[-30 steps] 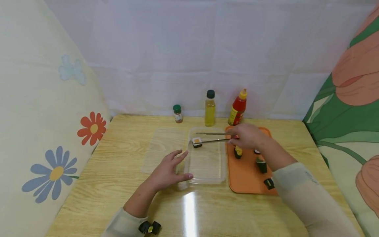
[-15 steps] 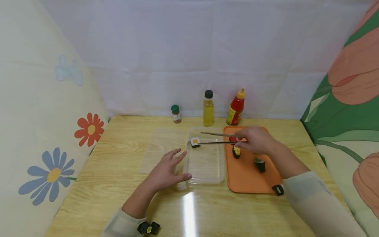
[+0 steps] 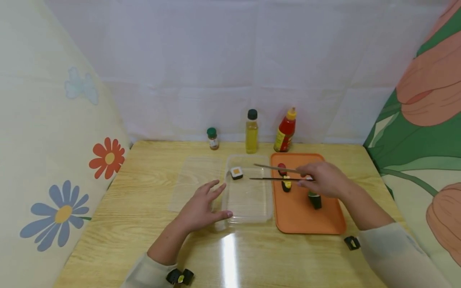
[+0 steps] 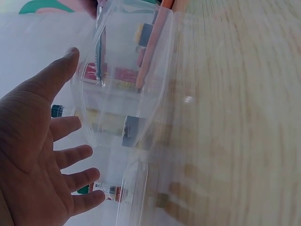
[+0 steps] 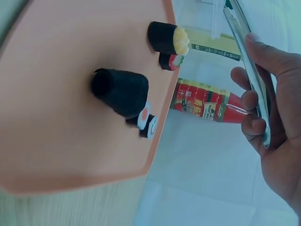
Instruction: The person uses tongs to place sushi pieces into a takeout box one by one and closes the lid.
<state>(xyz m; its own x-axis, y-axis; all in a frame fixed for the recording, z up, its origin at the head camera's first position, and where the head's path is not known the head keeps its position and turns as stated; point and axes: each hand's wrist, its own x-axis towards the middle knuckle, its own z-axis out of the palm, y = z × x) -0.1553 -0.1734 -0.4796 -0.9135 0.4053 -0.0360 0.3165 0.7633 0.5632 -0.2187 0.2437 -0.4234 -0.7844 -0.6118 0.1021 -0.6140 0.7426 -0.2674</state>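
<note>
My right hand (image 3: 322,178) holds a pair of metal tongs (image 3: 275,168) above the orange tray (image 3: 299,220). The tongs' arms are spread, with nothing between the tips, which point left over the clear plastic container (image 3: 248,219). Inside that container, toward its back left, sits a square sushi roll (image 3: 236,173) with an orange centre. My left hand (image 3: 201,208) is at the container's left side, fingers spread and thumb near its front corner. A yellow-topped sushi (image 3: 286,185), a red-topped sushi (image 3: 282,169) and a dark hand roll (image 3: 315,200) rest on the tray.
Left of the container lies a clear flat lid (image 3: 183,188). Along the back stand a green-capped spice jar (image 3: 213,140), an oil bottle (image 3: 252,136) and a red sauce bottle (image 3: 286,132). The right wrist view shows two more sushi rolls (image 5: 146,120) behind the hand roll.
My right hand has drawn back to the right, taking the tongs' tips away from the square sushi roll, which stays in the container. My left hand keeps its place.
</note>
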